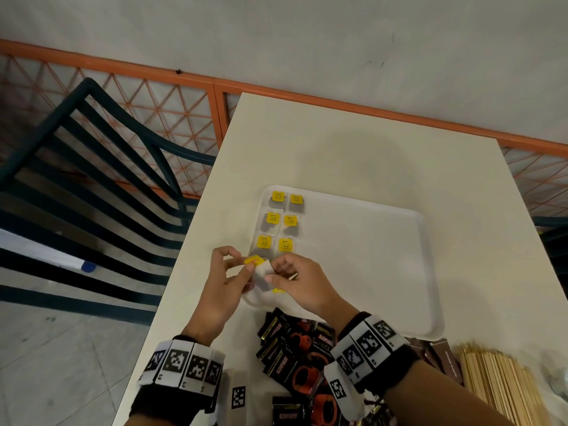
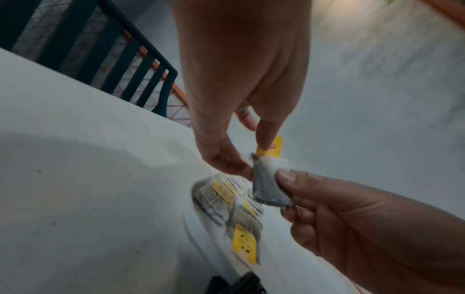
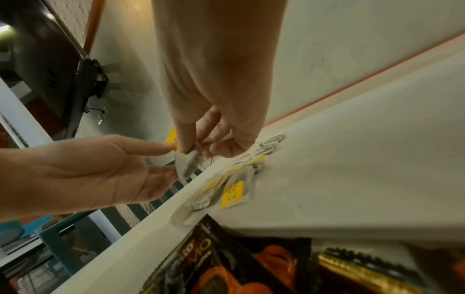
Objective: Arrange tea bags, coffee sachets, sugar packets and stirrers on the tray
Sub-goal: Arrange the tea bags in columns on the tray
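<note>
Holding that tea bag (image 1: pixel 261 273) between both hands, you're hovering just above the near left corner of the tray (image 1: pixel 399 272), right below the two columns of placed tea bags (image 1: pixel 281 221). Your right hand (image 1: pixel 299 282) pinches the pouch, your left hand (image 1: pixel 229 282) has its fingers (image 2: pixel 266 137) on the yellow tag (image 2: pixel 273 147). Flatten it first, then lay it tag-up in line.
</note>
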`<state>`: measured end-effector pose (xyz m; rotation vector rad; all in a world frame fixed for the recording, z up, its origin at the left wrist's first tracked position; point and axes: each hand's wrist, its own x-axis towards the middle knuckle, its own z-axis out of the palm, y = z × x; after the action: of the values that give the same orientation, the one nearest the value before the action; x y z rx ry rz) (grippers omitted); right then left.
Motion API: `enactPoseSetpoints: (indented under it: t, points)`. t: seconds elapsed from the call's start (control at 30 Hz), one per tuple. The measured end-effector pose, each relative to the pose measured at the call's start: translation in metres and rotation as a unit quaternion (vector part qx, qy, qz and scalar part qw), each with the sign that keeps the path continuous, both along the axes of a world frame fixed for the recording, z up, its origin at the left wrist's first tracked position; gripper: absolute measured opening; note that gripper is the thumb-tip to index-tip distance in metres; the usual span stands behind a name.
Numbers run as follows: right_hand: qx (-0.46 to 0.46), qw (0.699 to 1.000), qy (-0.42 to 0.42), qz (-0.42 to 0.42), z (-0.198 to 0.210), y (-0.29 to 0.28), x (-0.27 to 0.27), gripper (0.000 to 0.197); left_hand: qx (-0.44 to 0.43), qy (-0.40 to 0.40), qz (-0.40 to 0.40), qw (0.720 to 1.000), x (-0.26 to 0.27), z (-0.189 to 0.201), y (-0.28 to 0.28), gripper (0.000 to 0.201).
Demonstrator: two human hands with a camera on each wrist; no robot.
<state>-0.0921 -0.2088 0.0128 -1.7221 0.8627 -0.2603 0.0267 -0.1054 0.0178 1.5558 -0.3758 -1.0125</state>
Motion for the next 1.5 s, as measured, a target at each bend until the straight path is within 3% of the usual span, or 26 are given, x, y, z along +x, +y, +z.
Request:
enactPoseSetpoints:
  t: [0.1, 0.17, 0.23, 0.3, 0.37, 0.4, 0.57, 0.67, 0.73, 0.83, 0.97, 1.1, 1.3, 1.5]
  points:
    - [-0.032, 0.999, -0.02, -0.013, 0.002, 0.004, -0.003, 0.014, 0.033, -0.109, 0.007, 0.993, -0.002, 0.0, 0.003, 0.017]
    - [-0.057, 0.998, -0.026, -0.012, 0.003, 0.008, -0.004, 0.013, 0.048, -0.115, 0.041, 0.991, -0.003, 0.0, 0.005, 0.015]
    - [-0.09, 0.995, -0.035, 0.003, 0.004, 0.012, -0.005, 0.011, 0.048, -0.038, 0.04, 0.997, -0.005, 0.002, 0.006, 0.012]
    - [-0.115, 0.992, -0.053, 0.015, 0.005, 0.015, -0.005, 0.008, 0.024, 0.1, 0.031, 0.994, -0.007, 0.009, 0.005, 0.007]
    - [-0.127, 0.99, -0.066, 0.011, 0.005, 0.017, -0.006, 0.007, -0.001, 0.217, 0.043, 0.975, -0.005, 0.015, 0.006, 0.017]
    - [-0.127, 0.99, -0.068, 0.006, 0.006, 0.018, -0.007, 0.008, -0.006, 0.239, 0.042, 0.97, -0.003, 0.016, 0.006, 0.022]
    - [-0.036, 0.997, -0.066, -0.034, 0.007, 0.02, -0.007, 0.01, 0.02, 0.115, -0.028, 0.993, -0.004, 0.013, 0.013, 0.016]
    - [0.055, 0.996, -0.069, -0.029, 0.008, 0.021, -0.006, 0.016, 0.034, 0.045, -0.026, 0.998, -0.003, 0.011, 0.015, 0.008]
    - [0.092, 0.995, -0.044, -0.018, 0.01, 0.022, -0.007, 0.008, 0.025, 0.024, -0.018, 0.999, -0.003, 0.01, 0.015, 0.003]
    - [0.051, 0.998, 0.008, -0.023, 0.004, 0.022, -0.009, 0.016, 0.03, -0.028, -0.037, 0.998, -0.004, 0.006, 0.013, 0.006]
    - [0.041, 0.995, 0.079, -0.043, -0.005, 0.018, -0.007, 0.007, 0.055, -0.079, -0.05, 0.994, -0.003, -0.002, 0.013, 0.005]
    - [0.021, 0.988, 0.145, -0.041, -0.009, 0.013, -0.003, 0.021, 0.093, -0.114, -0.039, 0.988, 0.009, -0.005, 0.027, 0.009]
    - [0.026, 0.985, 0.162, -0.048, -0.012, 0.01, 0.008, 0.026, 0.124, -0.108, -0.071, 0.984, 0.014, -0.013, 0.054, 0.013]
    - [-0.08, 0.979, 0.183, -0.046, -0.005, 0.015, 0.001, 0.034, 0.13, -0.113, -0.136, 0.976, 0.007, -0.014, 0.063, 0.011]
